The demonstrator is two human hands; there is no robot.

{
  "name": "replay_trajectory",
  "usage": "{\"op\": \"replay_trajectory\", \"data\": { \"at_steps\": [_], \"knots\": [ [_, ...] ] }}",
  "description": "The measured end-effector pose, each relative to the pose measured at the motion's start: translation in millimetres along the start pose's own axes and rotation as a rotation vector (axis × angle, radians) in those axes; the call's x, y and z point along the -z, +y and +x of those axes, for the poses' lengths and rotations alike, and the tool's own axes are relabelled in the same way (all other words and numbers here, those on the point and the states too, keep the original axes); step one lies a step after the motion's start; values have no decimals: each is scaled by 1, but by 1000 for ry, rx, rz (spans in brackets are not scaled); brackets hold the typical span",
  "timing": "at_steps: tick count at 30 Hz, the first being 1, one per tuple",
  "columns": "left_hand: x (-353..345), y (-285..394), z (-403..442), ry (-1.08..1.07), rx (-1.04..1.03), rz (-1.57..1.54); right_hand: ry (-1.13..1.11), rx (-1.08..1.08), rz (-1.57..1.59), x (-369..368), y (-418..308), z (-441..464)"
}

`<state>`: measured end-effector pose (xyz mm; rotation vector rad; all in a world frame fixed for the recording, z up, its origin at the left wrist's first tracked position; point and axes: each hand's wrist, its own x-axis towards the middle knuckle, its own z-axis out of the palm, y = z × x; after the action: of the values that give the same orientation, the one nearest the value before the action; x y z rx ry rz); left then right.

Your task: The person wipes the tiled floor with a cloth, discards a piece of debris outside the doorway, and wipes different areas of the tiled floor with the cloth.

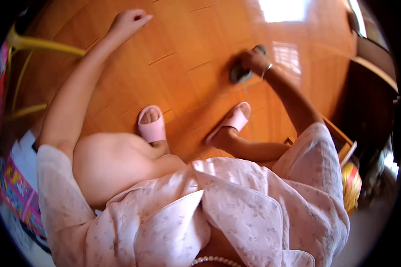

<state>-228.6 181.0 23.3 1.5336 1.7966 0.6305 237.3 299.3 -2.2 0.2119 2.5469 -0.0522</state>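
Note:
My right hand (255, 61), with a pale bracelet at its wrist, is closed on a dark grey, rounded oblong object (241, 74) low over the wooden floor. The object looks somewhat like a shoe, but blur and my fingers hide its exact kind. One end of it shows past my knuckles and the other toward my feet. Up at the left, my left hand (131, 21) is curled into a loose fist, with nothing visible in it. Below the hands, my feet are apart in pink slippers (152, 125).
A yellow chair frame (49, 46) stands on the left, above a colourful patterned bag (18, 191). Dark wooden furniture (370, 84) lines the right side, near an open drawer-like edge (343, 142). A yellow and red package (351, 184) lies by my right side.

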Motion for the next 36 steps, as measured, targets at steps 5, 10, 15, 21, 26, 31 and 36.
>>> {"op": "replay_trajectory", "data": {
  "at_steps": [5, 10, 15, 21, 26, 31, 36],
  "knots": [
    [-8, 24, -2, 35, -82, -67, 256, -352, 209, 109, 69, -91],
    [-13, 39, -2, -65, -219, 1, 661, -234, 467, 83, 3, -94],
    [17, 75, -24, -279, -101, 68, 394, 54, 657, 27, -115, -78],
    [57, 106, -76, -466, 340, -188, 523, 42, 854, -65, -176, -66],
    [47, 143, -151, -335, 925, -564, 678, -208, 1009, -110, -126, -82],
    [-25, 207, -145, -298, 908, -718, 623, -780, 480, -169, -5, -177],
    [-22, 242, -105, -336, 779, -635, 949, -1398, 383, -207, 155, -236]
  ]
}}
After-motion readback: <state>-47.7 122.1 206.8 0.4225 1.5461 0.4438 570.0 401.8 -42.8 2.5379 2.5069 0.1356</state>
